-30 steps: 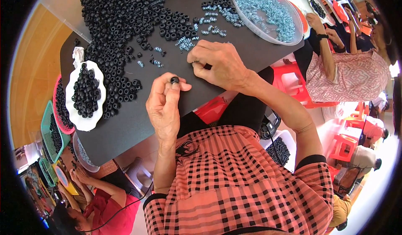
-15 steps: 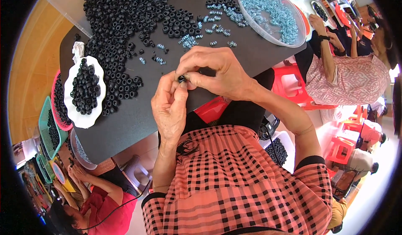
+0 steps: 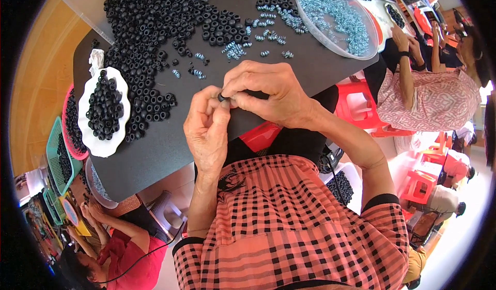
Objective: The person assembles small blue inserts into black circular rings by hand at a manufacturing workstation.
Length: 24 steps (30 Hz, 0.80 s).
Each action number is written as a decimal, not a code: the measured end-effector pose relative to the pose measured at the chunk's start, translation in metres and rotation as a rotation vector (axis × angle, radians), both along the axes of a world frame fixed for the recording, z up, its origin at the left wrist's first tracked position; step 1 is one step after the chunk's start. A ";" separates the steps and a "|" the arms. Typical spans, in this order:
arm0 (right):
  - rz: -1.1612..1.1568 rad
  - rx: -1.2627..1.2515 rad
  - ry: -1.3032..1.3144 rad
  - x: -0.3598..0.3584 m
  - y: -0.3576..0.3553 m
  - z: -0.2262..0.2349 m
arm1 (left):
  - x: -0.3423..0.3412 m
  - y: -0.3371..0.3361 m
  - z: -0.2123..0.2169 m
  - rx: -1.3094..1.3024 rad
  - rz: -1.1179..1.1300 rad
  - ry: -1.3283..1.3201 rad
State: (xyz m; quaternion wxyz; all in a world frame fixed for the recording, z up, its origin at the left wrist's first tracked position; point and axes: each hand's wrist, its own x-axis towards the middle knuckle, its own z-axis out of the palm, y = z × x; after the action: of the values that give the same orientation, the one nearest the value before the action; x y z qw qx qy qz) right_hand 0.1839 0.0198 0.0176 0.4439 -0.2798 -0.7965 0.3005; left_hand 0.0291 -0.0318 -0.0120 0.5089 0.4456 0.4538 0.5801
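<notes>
Above the table's near edge, my left hand [image 3: 207, 130] pinches a small black round plastic part [image 3: 223, 97] between thumb and fingers. My right hand [image 3: 271, 86] meets it from the right, its thumb and index fingertips closed against the part. Anything between those right fingertips is hidden. Beyond my hands lie loose small bluish metal springs [image 3: 234, 50], some in short rows. A large heap of hollow black parts [image 3: 150, 21] spreads over the far left of the table. More black parts [image 3: 106, 109] are piled on a white scalloped plate [image 3: 93, 146] at the left.
A clear round tub [image 3: 372, 53] of springs stands at the table's far right. Left of the dark table [image 3: 150, 161] are a pink basket [image 3: 67, 130] and a green basket [image 3: 53, 155]. Other people sit at both sides, near red stools [image 3: 356, 109].
Both hands stay together at the black part, with only small finger shifts. My right hand's fingers have closed in slightly over it. The loose springs and heap look the same.
</notes>
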 end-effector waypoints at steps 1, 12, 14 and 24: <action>0.002 -0.037 0.018 0.000 -0.001 -0.001 | -0.001 0.000 -0.001 0.016 0.000 -0.042; -0.024 -0.034 0.012 -0.003 -0.005 0.000 | 0.000 -0.003 0.002 0.013 -0.009 0.002; -0.032 -0.095 0.087 -0.004 -0.007 -0.005 | 0.000 -0.002 0.001 0.025 -0.008 0.007; -0.030 -0.135 0.077 -0.004 -0.013 -0.010 | -0.002 -0.004 0.004 0.024 -0.024 -0.024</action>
State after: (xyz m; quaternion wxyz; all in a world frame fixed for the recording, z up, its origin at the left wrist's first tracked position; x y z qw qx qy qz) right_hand 0.1803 0.0065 0.0072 0.4586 -0.3093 -0.7525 0.3573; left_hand 0.0272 -0.0353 -0.0082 0.5159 0.4499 0.4355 0.5847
